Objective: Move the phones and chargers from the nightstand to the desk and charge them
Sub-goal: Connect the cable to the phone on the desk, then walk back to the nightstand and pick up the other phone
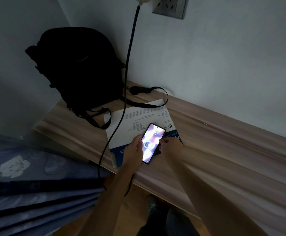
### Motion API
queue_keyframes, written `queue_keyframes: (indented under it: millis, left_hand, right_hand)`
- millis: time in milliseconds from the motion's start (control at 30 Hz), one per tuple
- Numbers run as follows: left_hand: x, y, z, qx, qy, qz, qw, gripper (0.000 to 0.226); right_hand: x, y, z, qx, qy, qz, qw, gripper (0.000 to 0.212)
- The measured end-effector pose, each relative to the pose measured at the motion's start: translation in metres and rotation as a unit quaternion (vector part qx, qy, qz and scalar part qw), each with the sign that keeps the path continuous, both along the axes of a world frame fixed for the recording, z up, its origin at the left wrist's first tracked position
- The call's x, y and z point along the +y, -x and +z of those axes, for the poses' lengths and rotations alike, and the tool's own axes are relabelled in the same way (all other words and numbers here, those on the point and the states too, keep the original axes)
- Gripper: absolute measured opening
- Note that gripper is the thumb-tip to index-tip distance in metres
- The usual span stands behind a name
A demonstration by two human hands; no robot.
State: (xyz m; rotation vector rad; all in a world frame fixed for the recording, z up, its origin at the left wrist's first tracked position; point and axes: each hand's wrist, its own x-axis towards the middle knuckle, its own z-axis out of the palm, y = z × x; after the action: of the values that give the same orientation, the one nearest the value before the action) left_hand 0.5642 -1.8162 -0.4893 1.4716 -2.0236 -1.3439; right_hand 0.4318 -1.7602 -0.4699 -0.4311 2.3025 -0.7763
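A phone (153, 142) with a lit screen showing a charging ring lies on a white and blue sheet (139, 120) on the wooden desk (224, 142). My left hand (134, 150) grips the phone's left edge. My right hand (170, 147) pinches its right edge. A black braided cable (130, 53) runs from a white charger plug (141, 0) in the wall socket (170, 6) down past the desk's front edge and loops up under my left wrist toward the phone's lower end. The plug end at the phone is hidden.
A black backpack (77, 65) stands in the desk's back left corner, its straps spread over the sheet. A blue patterned mattress (36, 184) lies at the lower left. My legs and a shoe show below the desk edge.
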Motion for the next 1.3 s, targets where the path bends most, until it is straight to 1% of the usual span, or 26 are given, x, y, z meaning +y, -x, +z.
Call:
queue_keyframes:
  millis: [200, 267, 333, 433, 600, 733, 867, 1000, 1100, 1200, 1300]
  left_hand:
    - [-0.005, -0.001, 0.008, 0.002, 0.011, 0.038, 0.999, 0.028]
    - [-0.006, -0.001, 0.014, 0.000, 0.013, 0.044, 0.999, 0.028]
    - [-0.008, 0.001, 0.024, 0.008, 0.018, 0.047, 0.999, 0.028]
    - [-0.009, 0.008, 0.040, 0.014, 0.033, 0.044, 0.998, 0.030]
    - [-0.002, 0.029, 0.074, 0.056, 0.035, 0.042, 0.997, 0.030]
    - [0.014, 0.047, 0.107, 0.109, 0.063, 0.039, 0.991, 0.029]
    - [0.039, 0.060, 0.138, 0.142, 0.115, 0.001, 0.983, 0.027]
    - [0.075, 0.073, 0.169, 0.169, 0.116, -0.039, 0.978, 0.026]
    - [0.110, 0.084, 0.193, 0.185, 0.126, -0.077, 0.972, 0.030]
    - [0.153, 0.096, 0.218, 0.209, 0.103, -0.113, 0.966, 0.029]
    - [0.201, 0.116, 0.243, 0.205, 0.138, -0.170, 0.954, 0.032]
  right_hand:
    - [0.002, -0.006, 0.011, 0.018, 0.001, 0.005, 1.000, 0.045]
    - [0.005, -0.003, 0.018, 0.035, 0.009, 0.025, 0.999, 0.039]
    - [0.008, 0.002, 0.030, 0.077, 0.015, 0.060, 0.995, 0.030]
    - [0.015, 0.013, 0.047, 0.135, 0.046, 0.095, 0.985, 0.030]
    - [0.035, 0.028, 0.082, 0.147, 0.120, 0.066, 0.980, 0.029]
    - [0.069, 0.039, 0.117, 0.202, 0.190, 0.041, 0.960, 0.025]
    - [0.112, 0.046, 0.146, 0.221, 0.226, 0.023, 0.948, 0.030]
    - [0.164, 0.049, 0.176, 0.232, 0.269, -0.012, 0.935, 0.027]
    - [0.205, 0.052, 0.199, 0.247, 0.279, -0.025, 0.928, 0.032]
    - [0.249, 0.059, 0.222, 0.275, 0.297, -0.049, 0.913, 0.031]
    - [0.299, 0.069, 0.240, 0.307, 0.293, -0.061, 0.903, 0.031]
